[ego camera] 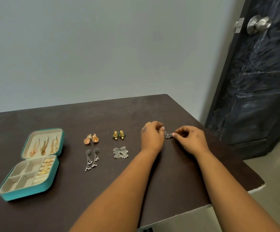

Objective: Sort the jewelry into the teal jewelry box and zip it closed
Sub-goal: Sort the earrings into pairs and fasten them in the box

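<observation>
The teal jewelry box (15, 195) lies open at the table's left, with gold chains in its lid and gold rings in the roll slots. Four earring pairs lie mid-table: peach-gold shells (91, 139), yellow-green studs (119, 135), long silver drops with pearls (91, 159) and silver fans (120, 152). At the right, my left hand (151, 137) and my right hand (190, 138) both pinch a dark silver earring pair (167, 135) between their fingertips, at or just above the table surface.
The dark brown table (102, 190) has a chipped right corner and ends close to my right arm. A black door (261, 81) with a metal knob (258, 24) stands at the right. A grey wall lies behind.
</observation>
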